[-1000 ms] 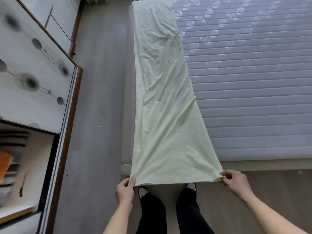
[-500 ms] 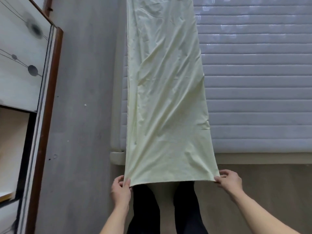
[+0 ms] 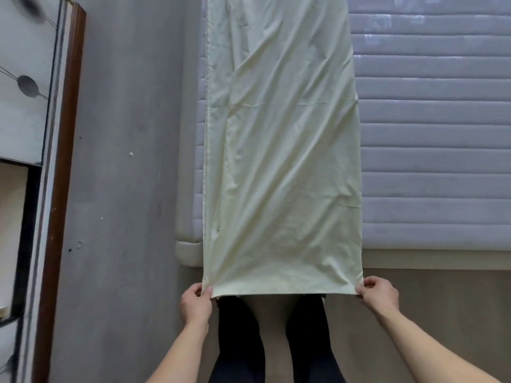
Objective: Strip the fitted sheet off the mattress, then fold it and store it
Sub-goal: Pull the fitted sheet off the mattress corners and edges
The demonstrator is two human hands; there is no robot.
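Both hands, left hand [image 3: 195, 301] and right hand [image 3: 380, 295], pinch sheet [image 3: 282, 161] corners.

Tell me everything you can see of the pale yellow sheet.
The sheet is pale yellow, thin, softly creased cloth, folded into a long narrow strip. It lies along the left side of the quilted mattress, its near end drawn past the foot. The left hand and right hand pinch its two near corners, stretching that edge taut.
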